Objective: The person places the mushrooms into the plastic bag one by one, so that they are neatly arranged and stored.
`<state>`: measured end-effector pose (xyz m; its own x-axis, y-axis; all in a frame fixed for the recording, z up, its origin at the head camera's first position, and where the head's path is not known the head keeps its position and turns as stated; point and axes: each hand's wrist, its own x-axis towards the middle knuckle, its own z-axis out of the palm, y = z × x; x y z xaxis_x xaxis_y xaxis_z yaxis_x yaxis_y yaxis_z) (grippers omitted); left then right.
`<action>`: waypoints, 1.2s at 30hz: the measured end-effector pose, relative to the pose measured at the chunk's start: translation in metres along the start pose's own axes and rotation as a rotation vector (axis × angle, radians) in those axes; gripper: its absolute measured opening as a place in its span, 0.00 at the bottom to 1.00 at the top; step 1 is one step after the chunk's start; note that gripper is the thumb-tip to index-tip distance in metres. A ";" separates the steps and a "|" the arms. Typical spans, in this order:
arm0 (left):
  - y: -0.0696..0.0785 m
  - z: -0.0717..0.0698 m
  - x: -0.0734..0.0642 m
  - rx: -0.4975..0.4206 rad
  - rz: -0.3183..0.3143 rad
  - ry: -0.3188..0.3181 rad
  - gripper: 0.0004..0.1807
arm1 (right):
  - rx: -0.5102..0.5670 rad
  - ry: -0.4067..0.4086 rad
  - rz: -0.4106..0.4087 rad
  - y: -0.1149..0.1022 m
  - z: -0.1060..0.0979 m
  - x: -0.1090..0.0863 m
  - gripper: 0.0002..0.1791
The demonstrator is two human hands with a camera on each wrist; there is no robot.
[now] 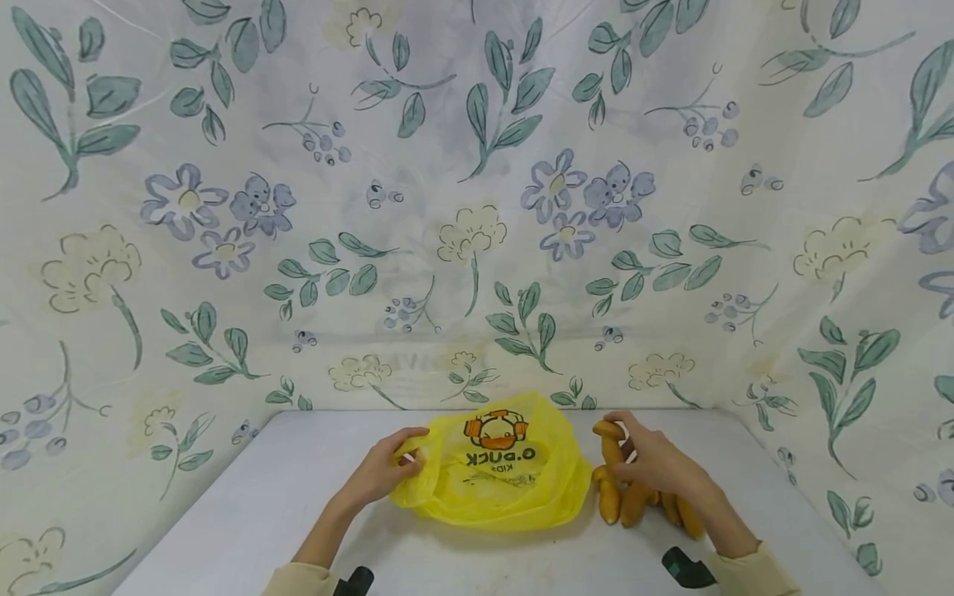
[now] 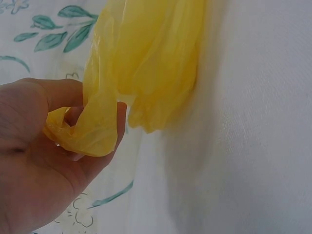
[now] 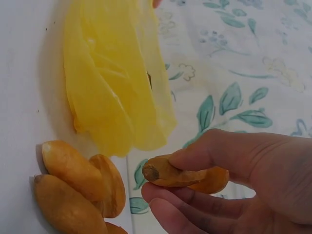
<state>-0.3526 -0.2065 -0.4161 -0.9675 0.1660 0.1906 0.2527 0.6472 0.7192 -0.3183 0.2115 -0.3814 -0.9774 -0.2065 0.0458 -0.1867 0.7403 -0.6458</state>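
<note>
A yellow plastic bag [image 1: 507, 480] with a duck print lies puffed up on the white table, its lettering mirrored. My left hand [image 1: 387, 468] grips the bag by its handle; in the left wrist view the yellow handle [image 2: 100, 129] runs between thumb and fingers. Right of the bag, my right hand [image 1: 656, 459] pinches an orange-brown mushroom [image 3: 180, 174], held off the table with its stem end towards the right wrist camera. Several similar mushrooms [image 1: 609, 501] lie below that hand, partly hidden by it. The bag's inside is not visible.
The white table [image 1: 224, 497] ends at a hanging cloth [image 1: 477, 314] printed with leaves and flowers, which also stands at both sides. Dark wrist devices [image 1: 686, 568] show by both sleeves.
</note>
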 end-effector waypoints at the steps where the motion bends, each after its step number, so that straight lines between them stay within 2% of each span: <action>1: 0.000 0.000 0.000 -0.001 0.001 0.000 0.27 | 0.004 -0.002 -0.003 -0.001 0.001 0.000 0.38; 11: -0.002 -0.003 0.000 0.013 0.021 0.002 0.27 | 0.075 -0.013 -0.065 -0.014 0.008 0.007 0.38; 17: -0.001 -0.004 0.000 0.012 0.012 0.002 0.27 | 0.088 -0.005 -0.020 -0.031 0.013 0.017 0.39; 22: 0.002 -0.005 -0.001 0.011 0.005 0.000 0.27 | 0.113 0.004 -0.025 -0.043 0.018 0.025 0.41; 30: 0.001 -0.006 -0.003 -0.012 0.016 -0.005 0.26 | 0.172 -0.026 -0.152 -0.064 0.029 0.033 0.40; 36: 0.001 -0.003 -0.003 -0.022 0.034 -0.024 0.26 | 0.171 -0.054 -0.180 -0.076 0.041 0.037 0.40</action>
<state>-0.3500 -0.2089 -0.4140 -0.9582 0.2058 0.1988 0.2850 0.6245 0.7272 -0.3361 0.1219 -0.3619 -0.9224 -0.3622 0.1337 -0.3330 0.5709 -0.7505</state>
